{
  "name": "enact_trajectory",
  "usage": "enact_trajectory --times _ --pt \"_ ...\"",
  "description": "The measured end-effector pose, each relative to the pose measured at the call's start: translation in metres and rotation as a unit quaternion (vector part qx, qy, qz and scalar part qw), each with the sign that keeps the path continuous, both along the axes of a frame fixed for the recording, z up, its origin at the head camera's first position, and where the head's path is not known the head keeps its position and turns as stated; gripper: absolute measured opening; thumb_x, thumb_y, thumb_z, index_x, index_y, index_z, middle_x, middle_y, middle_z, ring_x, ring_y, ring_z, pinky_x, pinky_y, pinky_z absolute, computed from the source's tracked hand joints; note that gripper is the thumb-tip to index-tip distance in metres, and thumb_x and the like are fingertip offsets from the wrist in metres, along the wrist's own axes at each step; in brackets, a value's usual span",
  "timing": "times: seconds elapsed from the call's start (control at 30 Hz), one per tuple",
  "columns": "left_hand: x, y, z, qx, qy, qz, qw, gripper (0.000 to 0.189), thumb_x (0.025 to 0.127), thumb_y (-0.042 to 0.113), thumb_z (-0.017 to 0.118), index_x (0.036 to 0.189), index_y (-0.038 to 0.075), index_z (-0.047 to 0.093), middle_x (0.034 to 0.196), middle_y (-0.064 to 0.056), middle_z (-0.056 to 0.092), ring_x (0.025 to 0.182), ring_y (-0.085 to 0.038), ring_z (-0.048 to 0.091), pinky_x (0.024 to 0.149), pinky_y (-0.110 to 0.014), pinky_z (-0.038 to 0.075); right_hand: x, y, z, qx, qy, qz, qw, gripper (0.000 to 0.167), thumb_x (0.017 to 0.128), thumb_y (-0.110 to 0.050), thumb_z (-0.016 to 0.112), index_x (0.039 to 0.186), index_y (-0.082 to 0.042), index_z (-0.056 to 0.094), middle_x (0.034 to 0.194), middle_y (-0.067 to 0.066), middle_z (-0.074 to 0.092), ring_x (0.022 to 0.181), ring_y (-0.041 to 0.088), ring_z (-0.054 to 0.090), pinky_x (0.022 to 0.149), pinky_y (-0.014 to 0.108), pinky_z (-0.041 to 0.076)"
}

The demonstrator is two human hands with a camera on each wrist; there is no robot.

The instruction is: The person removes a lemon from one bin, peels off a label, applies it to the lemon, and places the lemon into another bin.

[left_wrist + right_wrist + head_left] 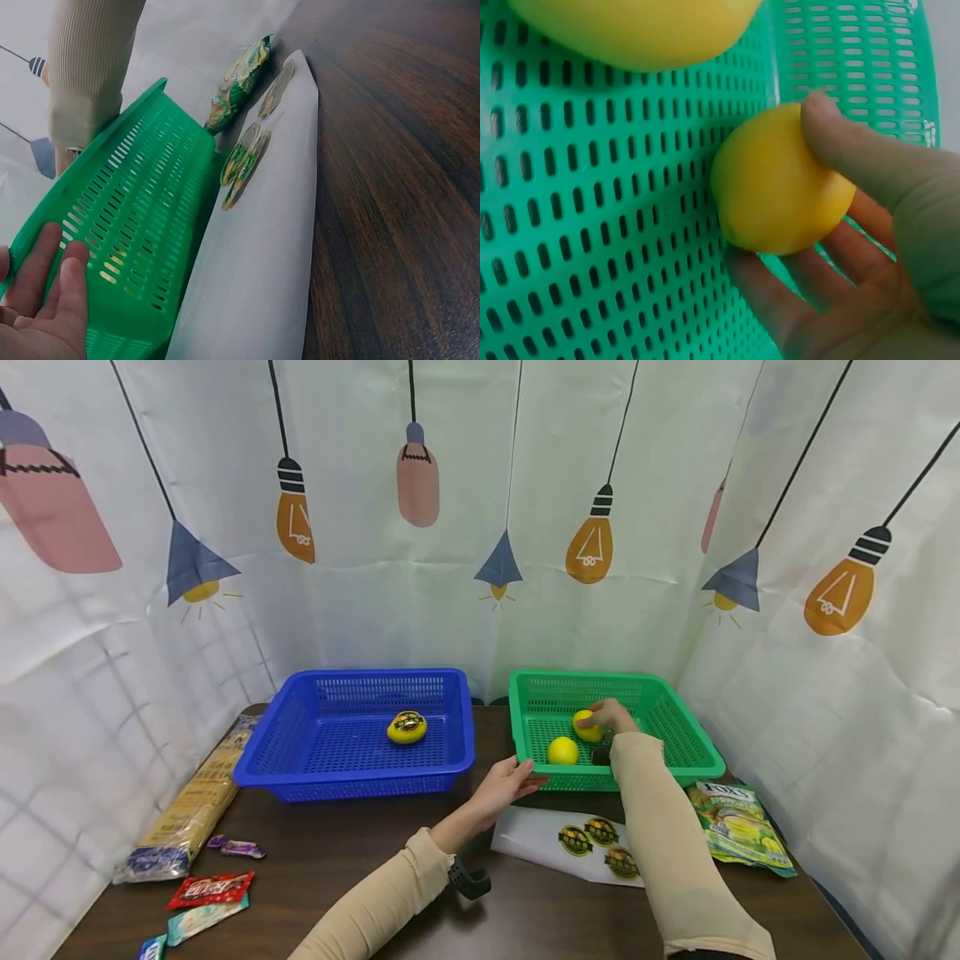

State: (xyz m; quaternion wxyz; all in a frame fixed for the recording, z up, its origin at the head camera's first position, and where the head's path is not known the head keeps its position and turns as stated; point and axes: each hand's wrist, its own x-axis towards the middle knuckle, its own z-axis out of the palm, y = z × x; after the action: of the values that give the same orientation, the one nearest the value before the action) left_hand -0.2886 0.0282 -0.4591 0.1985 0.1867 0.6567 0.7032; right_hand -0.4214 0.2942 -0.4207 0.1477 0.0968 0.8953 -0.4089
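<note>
In the head view, my right hand (613, 717) is inside the green basket (705, 760). Its thumb and fingers curl round a yellow lemon (587, 726), seen closely as the lemon (776, 184) in the right wrist view. A second lemon (562, 751) lies nearer the basket's front left corner. My left hand (504, 787) grips the basket's front left rim; the left wrist view shows its fingers (71, 289) against the outer wall. Below the basket lies a white sheet (528, 835) bearing round black-and-yellow lemon stickers (576, 841).
A blue basket (262, 770) stands to the left, holding a lemon with a black sticker (407, 727). Right of the sheet is a green Fox's candy bag (742, 827). Along the left edge lie a long yellow packet (198, 802), a red wrapper (212, 890) and several small snacks.
</note>
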Motion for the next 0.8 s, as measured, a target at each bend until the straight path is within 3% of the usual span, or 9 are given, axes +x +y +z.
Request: enact_trajectory --times 0.23,0.43,0.6,0.8 --pt "0.002 0.002 -0.003 0.006 0.005 -0.003 1.0000 0.046 0.110 0.025 0.034 0.150 0.004 0.039 0.143 -0.023 0.056 0.133 -0.032 0.056 0.115 -0.043 0.043 0.002 0.000 -0.003 0.015 -0.012 0.037 0.9991 0.070 0.095 -0.026 0.068 0.152 -0.001 0.036 0.153 0.025 0.041 0.135 0.041 0.047 0.104 0.049 0.051" --pt "0.002 0.002 -0.001 0.011 -0.006 -0.003 0.9999 0.044 0.110 0.023 0.033 0.150 0.006 0.040 0.145 -0.021 0.055 0.135 -0.032 0.054 0.116 -0.042 0.042 0.008 -0.003 0.011 -0.038 0.029 0.065 0.9968 0.069 0.096 -0.027 0.065 0.154 -0.003 0.034 0.156 0.024 0.038 0.139 0.042 0.042 0.111 0.055 0.045" --pt "0.002 0.001 -0.001 0.008 -0.008 -0.001 0.9999 0.045 0.110 0.023 0.032 0.150 0.003 0.038 0.144 -0.023 0.054 0.135 -0.033 0.054 0.116 -0.041 0.043 0.014 -0.006 0.030 -0.107 0.074 0.078 0.9884 0.071 0.096 -0.028 0.067 0.155 -0.009 0.033 0.159 0.019 0.035 0.141 0.039 0.041 0.117 0.056 0.038" --pt "0.001 0.002 0.001 0.002 -0.007 0.003 1.0000 0.047 0.110 0.024 0.034 0.151 0.002 0.037 0.143 -0.022 0.056 0.134 -0.033 0.055 0.115 -0.040 0.044 0.027 -0.009 0.067 -0.157 0.119 0.107 0.9745 0.070 0.092 -0.029 0.071 0.153 -0.014 0.039 0.156 0.015 0.042 0.141 0.036 0.042 0.118 0.058 0.034"
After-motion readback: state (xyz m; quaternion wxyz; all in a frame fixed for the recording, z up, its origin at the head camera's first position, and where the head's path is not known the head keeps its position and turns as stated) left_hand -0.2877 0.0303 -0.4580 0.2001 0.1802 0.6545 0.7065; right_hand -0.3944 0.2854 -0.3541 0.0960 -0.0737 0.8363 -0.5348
